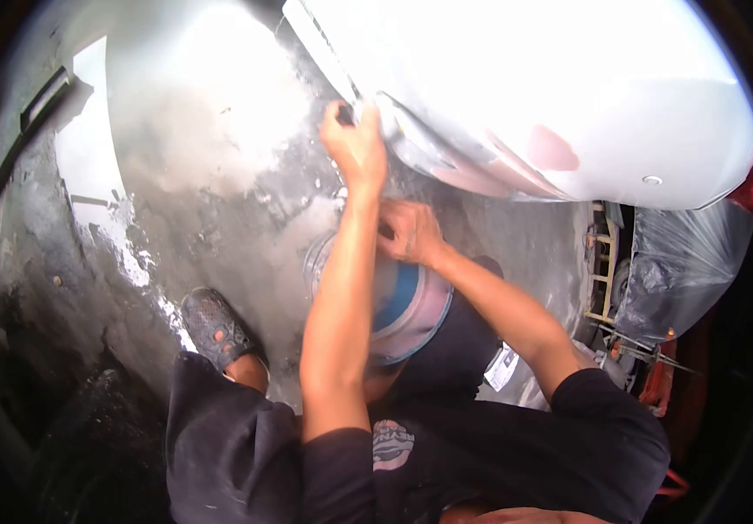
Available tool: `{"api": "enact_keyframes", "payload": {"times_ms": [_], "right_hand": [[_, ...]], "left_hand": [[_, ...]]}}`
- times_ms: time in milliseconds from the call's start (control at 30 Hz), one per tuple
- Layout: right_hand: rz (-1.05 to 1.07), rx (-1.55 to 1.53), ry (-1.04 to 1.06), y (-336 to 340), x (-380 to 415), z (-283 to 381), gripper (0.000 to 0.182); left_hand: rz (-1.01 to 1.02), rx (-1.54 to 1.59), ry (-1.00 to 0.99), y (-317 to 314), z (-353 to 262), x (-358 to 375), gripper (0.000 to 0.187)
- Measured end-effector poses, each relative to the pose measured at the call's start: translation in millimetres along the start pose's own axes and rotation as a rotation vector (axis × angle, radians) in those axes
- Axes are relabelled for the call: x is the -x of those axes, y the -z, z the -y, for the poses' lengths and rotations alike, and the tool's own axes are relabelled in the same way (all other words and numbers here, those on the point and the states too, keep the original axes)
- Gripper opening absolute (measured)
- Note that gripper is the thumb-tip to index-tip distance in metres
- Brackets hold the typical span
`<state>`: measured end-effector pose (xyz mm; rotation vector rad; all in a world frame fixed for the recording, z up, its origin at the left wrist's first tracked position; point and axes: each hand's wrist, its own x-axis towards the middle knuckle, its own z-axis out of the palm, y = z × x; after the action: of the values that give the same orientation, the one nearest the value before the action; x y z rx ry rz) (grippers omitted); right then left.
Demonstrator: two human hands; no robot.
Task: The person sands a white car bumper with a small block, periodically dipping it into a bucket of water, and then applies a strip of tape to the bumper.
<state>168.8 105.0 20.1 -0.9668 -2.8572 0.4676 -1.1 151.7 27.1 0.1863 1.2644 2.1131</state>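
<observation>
My left hand (354, 144) is raised to the lower edge of a glossy pale car body panel (638, 131), its fingers curled at the edge; a small dark spot shows between them, and whatever they grip is too blurred to name. Closer to me, my right hand (411, 231) has its fingers bent inward over the far side of a round bucket (433, 319) with blue inside. Anything in that hand is hidden. My left forearm crosses in front of the bucket. Pinkish patches mark the panel's lower part.
A shoe (217, 327) rests on the wet, stained concrete floor (210, 218). Plastic sheeting (686, 262) hangs at the right, beside a pale slotted frame (601, 262) and red parts. A long dark strip (5, 179) lies at the far left.
</observation>
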Motion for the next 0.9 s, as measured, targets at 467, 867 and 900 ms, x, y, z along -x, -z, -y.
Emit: {"api": "enact_keyframes", "payload": {"times_ms": [467,867,900], "right_hand": [[-0.027,0.006,0.034,4.4,0.3,3.1,0.042],[0.011,0.02,0.029,8.8,0.8,1.4,0.043],[0.007,0.019,0.028,8.9,0.0,1.1,0.044]], "left_hand": [[-0.012,0.24,0.229,9.6,-7.3,-23.3,0.017],[0.199,-0.223,0.009,1.0,-21.7,-18.6,0.024],[0.139,-0.122,0.119,0.7,-22.3,-13.5,0.022]]}}
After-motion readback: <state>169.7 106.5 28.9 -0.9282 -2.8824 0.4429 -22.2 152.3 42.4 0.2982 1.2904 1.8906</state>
